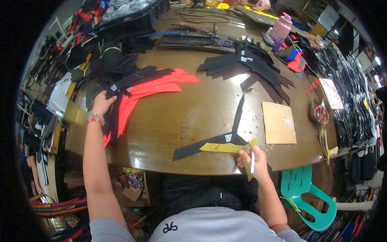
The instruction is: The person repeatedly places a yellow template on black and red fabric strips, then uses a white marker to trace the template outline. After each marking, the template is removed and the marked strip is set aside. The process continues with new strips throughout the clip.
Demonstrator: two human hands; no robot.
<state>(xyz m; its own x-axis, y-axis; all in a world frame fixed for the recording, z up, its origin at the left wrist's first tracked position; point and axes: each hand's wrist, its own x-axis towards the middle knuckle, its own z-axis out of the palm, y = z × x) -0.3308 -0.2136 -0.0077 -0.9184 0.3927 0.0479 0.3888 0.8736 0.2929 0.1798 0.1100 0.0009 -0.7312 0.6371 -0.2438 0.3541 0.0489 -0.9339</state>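
Note:
At the left of the table my left hand (103, 102) reaches to a pile of black fabric pieces (139, 75), its thumb and fingers closed on the edge of one. Coral-red fabric pieces (155, 86) fan out from under that pile. My right hand (255, 160) is at the table's front edge, closed round a white pen-like stick (252, 162) and a yellow angled template (219, 148). Beneath the template lies a black V-shaped fabric piece (193, 147) with a small white label; one arm points left, the other away from me.
A tan board (279, 123) lies right of the black piece. Farther back is another black fabric stack (252, 64). Orange-handled scissors (321, 114), a pink bottle (281, 29) and plastic-wrapped bundles (348, 88) are on the right. A green plastic chair (308, 197) stands below the table edge.

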